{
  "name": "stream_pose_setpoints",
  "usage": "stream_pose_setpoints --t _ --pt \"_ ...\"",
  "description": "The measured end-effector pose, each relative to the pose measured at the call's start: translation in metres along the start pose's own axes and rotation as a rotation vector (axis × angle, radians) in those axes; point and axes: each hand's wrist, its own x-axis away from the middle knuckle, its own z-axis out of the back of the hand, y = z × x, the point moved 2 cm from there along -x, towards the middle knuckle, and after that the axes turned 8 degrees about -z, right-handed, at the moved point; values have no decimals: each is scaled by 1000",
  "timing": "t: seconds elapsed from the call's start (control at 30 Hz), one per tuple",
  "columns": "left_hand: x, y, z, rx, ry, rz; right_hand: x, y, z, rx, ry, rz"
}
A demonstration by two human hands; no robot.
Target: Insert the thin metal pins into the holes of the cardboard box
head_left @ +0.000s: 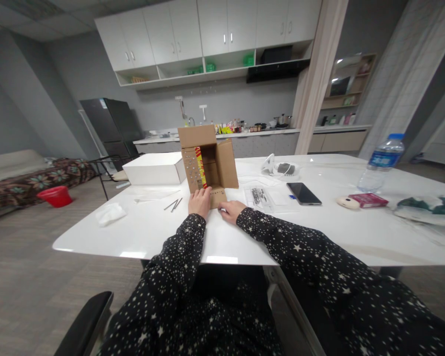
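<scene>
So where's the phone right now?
The phone lies flat on the white table, right of the cardboard box, beside the clear packet.

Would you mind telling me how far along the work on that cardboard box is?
Done: the box lies on its side on the table, flaps open towards the person. In hand: the left hand presses the bottom flap; the right hand rests beside it. Left: the flaps are unclosed, and nails and a bag lie outside.

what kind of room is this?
Likely an office break room or open-plan kitchen: wall cabinets over a cluttered counter, a black refrigerator, and a white table holding a cardboard box.
</scene>
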Motion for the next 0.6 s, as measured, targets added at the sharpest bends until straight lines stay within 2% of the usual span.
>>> stream_pose_setpoints --t 0.4,0.6 --pt "4 2 -1 17 -19 31 -1 2 -3 16 -10 6" --pt "4 0 1 65 -4 -24 -1 2 -3 7 3 20"
